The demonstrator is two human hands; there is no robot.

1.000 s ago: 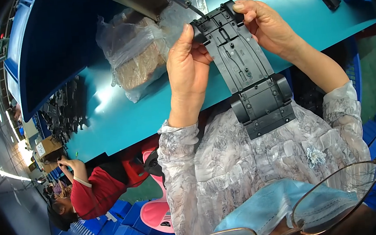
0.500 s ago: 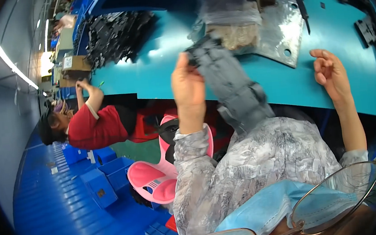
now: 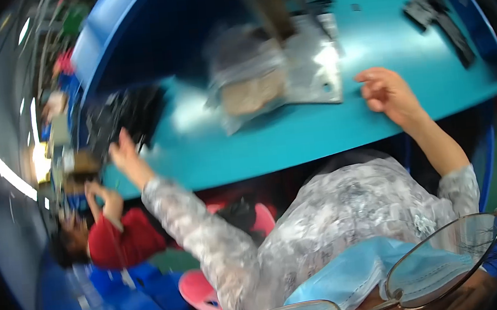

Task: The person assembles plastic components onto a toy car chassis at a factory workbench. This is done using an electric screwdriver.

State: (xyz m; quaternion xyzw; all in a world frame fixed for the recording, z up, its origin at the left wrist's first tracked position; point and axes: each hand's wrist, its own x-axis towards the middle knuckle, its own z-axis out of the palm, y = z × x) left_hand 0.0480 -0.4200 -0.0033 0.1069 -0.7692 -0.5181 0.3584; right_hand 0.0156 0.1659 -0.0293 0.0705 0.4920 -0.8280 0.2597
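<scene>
My left hand (image 3: 131, 160) is stretched out to the far left, beside a heap of black plastic parts (image 3: 119, 119). It is slightly blurred, with its fingers apart, and I see nothing in it. Above the teal table (image 3: 201, 159) on the right hovers my right hand (image 3: 389, 96), its index finger extended, the other fingers loosely bent and nothing between them. To its left lie a flat metal plate (image 3: 307, 77) with holes and a clear plastic bag (image 3: 248, 89) with something tan inside.
A large blue bin (image 3: 111, 36) rises at the upper left. Black parts (image 3: 442, 26) and a blue tray (image 3: 471, 8) lie at the far right. A person in red (image 3: 125, 238) sits at left, near a pink chair (image 3: 202, 294) and blue crates (image 3: 137, 303).
My left hand has swung left to the heap; the dark grey plastic part it held no longer shows in it. The view has shifted. My right hand keeps much the same pose.
</scene>
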